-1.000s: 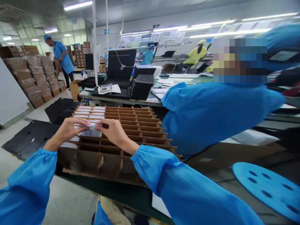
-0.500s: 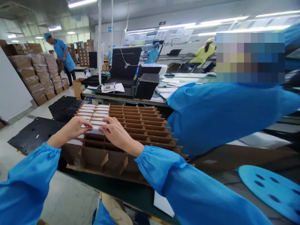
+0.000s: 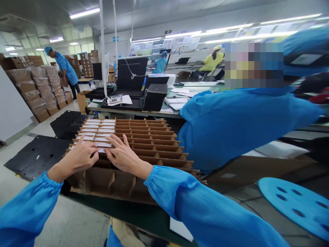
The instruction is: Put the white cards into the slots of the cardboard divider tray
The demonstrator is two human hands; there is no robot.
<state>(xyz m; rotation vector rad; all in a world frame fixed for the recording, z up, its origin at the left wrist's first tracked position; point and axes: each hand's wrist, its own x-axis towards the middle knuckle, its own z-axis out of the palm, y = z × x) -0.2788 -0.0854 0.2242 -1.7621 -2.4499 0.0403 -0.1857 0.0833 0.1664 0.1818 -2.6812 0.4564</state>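
A brown cardboard divider box [image 3: 154, 144] with many narrow slots lies in front of me. White flat packs [image 3: 99, 130] fill the slots at its left side. My left hand [image 3: 81, 157] rests flat on the near left slots, fingers stretched over a white pack [image 3: 101, 150]. My right hand [image 3: 123, 154] lies beside it, fingers spread and pressing down on the same pack. Neither hand grips anything.
A co-worker in a blue coat [image 3: 239, 123] leans in at the right. A blue perforated disc [image 3: 295, 206] lies at the lower right. Black sheets [image 3: 38, 154] lie on the floor at the left, wrapped cartons [image 3: 38, 89] beyond. A desk with black trays [image 3: 133, 99] stands behind the box.
Both hands held a white pack by its ends above the box; it has gone down into a slot and the fingers now lie flat on top of it.
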